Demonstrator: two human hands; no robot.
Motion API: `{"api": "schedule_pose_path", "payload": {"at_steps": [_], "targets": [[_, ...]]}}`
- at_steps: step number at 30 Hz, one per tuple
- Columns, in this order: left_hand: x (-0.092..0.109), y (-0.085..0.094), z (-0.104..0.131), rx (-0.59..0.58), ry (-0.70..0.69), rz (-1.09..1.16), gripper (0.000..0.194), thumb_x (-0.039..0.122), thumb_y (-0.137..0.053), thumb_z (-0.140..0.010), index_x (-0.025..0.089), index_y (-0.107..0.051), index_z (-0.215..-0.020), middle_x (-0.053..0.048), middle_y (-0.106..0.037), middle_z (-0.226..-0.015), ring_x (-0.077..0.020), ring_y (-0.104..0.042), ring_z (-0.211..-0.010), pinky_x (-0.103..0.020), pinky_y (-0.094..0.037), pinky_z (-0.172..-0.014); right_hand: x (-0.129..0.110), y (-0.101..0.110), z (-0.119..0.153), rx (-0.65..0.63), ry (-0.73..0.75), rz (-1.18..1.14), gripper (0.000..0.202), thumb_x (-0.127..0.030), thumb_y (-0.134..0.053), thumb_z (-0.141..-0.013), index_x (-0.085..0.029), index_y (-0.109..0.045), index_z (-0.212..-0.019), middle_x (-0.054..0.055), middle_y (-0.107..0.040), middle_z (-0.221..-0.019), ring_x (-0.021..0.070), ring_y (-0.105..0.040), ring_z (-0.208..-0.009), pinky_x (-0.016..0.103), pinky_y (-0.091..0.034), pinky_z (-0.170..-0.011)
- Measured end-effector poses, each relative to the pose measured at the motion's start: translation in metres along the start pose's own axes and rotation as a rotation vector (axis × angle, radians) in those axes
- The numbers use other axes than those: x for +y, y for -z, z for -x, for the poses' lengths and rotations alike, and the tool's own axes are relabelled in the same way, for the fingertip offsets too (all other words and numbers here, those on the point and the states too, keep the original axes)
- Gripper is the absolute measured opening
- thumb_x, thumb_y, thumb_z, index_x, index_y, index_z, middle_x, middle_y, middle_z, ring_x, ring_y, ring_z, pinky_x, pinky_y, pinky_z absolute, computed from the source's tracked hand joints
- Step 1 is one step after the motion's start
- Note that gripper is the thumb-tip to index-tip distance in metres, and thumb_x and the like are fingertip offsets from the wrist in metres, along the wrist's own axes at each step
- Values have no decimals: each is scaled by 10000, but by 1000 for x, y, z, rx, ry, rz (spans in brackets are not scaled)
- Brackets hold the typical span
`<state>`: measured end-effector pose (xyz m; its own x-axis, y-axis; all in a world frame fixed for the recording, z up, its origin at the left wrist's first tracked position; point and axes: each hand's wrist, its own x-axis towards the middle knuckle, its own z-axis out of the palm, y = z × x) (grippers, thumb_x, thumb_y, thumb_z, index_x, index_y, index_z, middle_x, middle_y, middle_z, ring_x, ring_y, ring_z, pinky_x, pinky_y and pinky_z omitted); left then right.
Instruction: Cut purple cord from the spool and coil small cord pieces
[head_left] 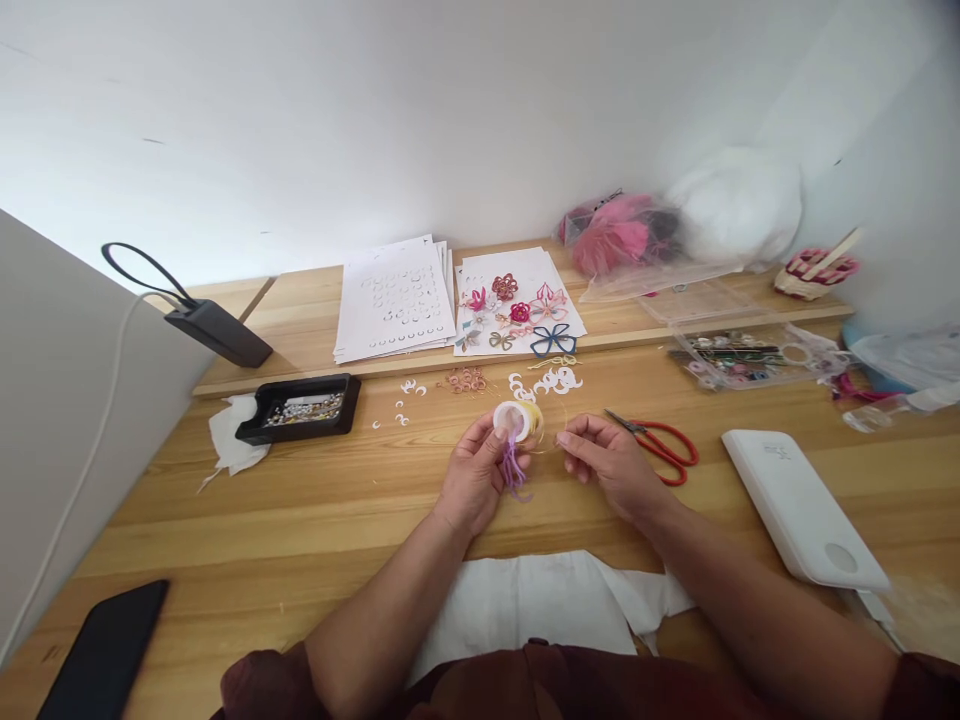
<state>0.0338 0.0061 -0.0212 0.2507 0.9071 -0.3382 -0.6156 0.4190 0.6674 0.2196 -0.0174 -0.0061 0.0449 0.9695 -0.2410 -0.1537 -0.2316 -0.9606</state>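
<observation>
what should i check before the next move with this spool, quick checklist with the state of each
1. Spool held securely: ok, the left hand grips it between thumb and fingers.
2. Yellow thread under control: ok, the right hand pinches a thin loose length of it.
3. Purple strands free of the yellow thread: cannot tell, they hang down by the left hand and detail is too small.
4. Scissors nearby: ok, they lie just beyond the right hand.
5. White crescents gathered together: not ok, several lie apart farther left.
6. White cloth flat: not ok, it is creased.
</observation>
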Motion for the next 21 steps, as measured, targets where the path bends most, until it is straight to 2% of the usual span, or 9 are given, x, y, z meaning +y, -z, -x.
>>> {"api": "schedule_pose_path", "payload": {"at_steps": [5, 9, 13, 17, 19, 21], "targets": [[3, 0, -2, 56, 5, 100, 575, 385, -982, -664, 210, -597, -1052, -29, -760, -1025, -207, -783, -837, -237, -598, -596, 0, 3, 1, -192, 53, 237, 263, -411, -780, -797, -202, -628, -748, -29, -594, -622, 108, -480, -564, 255, -366, -548], [3, 3, -2, 32, 13, 102, 557, 414, -952, -713, 211, -566, -1057, -27, -759, -986, -196, -776, -786, -235, -583, -584, 5, -1, 4, -134, 188, 508, 147, -324, -699, -840, -208, -649, -766, -30, -589, -650, 117, -471, -578, 266, -362, -555], [2, 4, 0, -5, 45, 37, 565, 459, -939, -723, 218, -558, -1063, -26, -765, -900, -180, -749, -679, -235, -557, -554, 6, -3, 7, -97, 267, 642, 151, -303, -648, -871, -215, -653, -748, -23, -607, -633, 125, -473, -559, 276, -363, -543], [0, 2, 2, -28, -17, -35, 598, 475, -959, -678, 205, -616, -1087, -7, -750, -836, -146, -706, -606, -228, -539, -540, 7, -2, 7, -121, 252, 622, 112, -303, -652, -865, -215, -683, -804, -5, -669, -699, 137, -529, -591, 282, -410, -572], [-1, 1, 1, -42, -63, -81, 601, 485, -960, -671, 194, -652, -1098, -7, -746, -843, -132, -695, -604, -229, -544, -557, 8, 0, 4, -122, 213, 507, 116, -307, -661, -850, -216, -708, -904, 17, -720, -799, 162, -606, -674, 290, -462, -615], [-3, 2, 1, -58, -92, -144, 585, 501, -942, -694, 188, -682, -1114, -12, -740, -855, -122, -683, -603, -231, -543, -566, 7, 3, 0, -101, 151, 350, 214, -329, -673, -836, -219, -727, -1012, 48, -759, -924, 200, -674, -806, 301, -505, -654]]}}
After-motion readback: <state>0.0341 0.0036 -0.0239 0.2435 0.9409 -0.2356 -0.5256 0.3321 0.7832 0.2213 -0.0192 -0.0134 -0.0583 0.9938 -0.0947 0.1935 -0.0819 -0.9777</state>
